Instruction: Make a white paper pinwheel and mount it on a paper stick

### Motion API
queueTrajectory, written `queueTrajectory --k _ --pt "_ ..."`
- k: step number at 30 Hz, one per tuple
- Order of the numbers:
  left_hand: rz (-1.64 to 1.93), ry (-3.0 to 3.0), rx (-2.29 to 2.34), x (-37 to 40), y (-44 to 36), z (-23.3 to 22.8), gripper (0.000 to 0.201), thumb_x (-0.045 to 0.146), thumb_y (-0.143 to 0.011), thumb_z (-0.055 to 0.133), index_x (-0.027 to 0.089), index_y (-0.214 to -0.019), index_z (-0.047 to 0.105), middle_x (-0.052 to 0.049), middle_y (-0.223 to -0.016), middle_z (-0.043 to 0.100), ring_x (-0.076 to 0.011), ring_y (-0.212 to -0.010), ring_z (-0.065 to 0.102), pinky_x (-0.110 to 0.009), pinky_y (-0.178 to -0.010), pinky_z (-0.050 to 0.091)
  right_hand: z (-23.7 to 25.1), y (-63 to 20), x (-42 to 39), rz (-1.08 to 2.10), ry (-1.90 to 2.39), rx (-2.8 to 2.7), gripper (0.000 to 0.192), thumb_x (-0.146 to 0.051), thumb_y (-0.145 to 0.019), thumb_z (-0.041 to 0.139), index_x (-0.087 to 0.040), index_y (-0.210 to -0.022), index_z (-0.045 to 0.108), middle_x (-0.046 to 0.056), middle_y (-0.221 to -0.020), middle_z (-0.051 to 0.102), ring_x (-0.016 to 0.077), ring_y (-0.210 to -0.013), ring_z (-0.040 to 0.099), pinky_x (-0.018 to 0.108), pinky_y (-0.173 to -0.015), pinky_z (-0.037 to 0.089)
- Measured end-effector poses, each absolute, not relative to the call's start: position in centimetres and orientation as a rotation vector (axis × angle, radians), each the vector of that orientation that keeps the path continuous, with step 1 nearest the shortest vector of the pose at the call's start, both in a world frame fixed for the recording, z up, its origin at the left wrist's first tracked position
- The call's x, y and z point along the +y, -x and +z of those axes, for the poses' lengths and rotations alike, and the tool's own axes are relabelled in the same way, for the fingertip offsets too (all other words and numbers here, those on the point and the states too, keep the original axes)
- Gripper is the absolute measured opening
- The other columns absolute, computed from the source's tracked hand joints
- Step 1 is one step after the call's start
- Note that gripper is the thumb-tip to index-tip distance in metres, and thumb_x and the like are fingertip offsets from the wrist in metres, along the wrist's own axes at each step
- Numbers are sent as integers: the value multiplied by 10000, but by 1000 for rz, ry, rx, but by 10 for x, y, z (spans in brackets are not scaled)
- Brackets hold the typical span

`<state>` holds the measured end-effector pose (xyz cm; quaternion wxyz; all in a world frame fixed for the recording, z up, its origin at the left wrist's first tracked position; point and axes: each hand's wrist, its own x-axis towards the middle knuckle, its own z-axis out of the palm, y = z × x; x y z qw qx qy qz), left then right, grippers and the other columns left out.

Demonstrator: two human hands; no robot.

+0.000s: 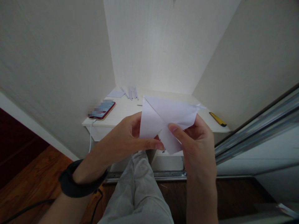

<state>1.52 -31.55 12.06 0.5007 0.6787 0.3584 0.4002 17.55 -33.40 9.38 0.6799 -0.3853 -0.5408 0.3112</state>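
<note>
Now I'm mid-fold: my left hand (126, 137) and right hand (196, 140) both pinch the paper (163, 118). Next, I think, comes pressing the crease flat.

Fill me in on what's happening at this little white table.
A person holds a folded white sheet of paper in both hands above the small white table. The left hand pinches its lower left edge; the right hand grips the lower right. On the table lie a red phone, some paper strips and a yellow cutter.
</note>
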Motion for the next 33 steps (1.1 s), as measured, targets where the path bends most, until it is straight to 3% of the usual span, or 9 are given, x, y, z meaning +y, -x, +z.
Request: queueTrajectory --k 9,23,29,33 --pt "1002 -1656 866 -317 -21 122 463 370 -599 744 183 -1009 636 -39 -828 693 -210 -796 645 -272 -657 530 94 -172 -338 674 873 -1258 367 -261 -723 679 -283 -1082 609 7 -990 685 192 -892 653 326 -726 568" --pt "1009 -1593 902 -323 -21 127 395 298 -626 737 180 -993 654 -21 -771 695 -160 -660 630 -202 -528 489 98 -166 -342 586 871 -1238 343 -217 -708 706 -264 -1037 619 9 -985 662 186 -882 637 319 -753 556" --pt "970 -1519 736 -330 -20 131 315 143 -704 682 250 -999 649 50 -889 706 -94 -732 621 -151 -630 490 99 -161 -347 480 883 -1239 231 -211 -723 693 -280 -929 615 -12 -889 655 167 -785 618 291 -689 539" --pt "945 -1448 723 -332 -21 132 283 208 -716 704 258 -988 641 73 -872 694 -91 -753 611 -153 -673 495 103 -161 -351 448 892 -1254 215 -190 -721 694 -280 -890 597 -30 -828 637 154 -745 599 282 -660 520"
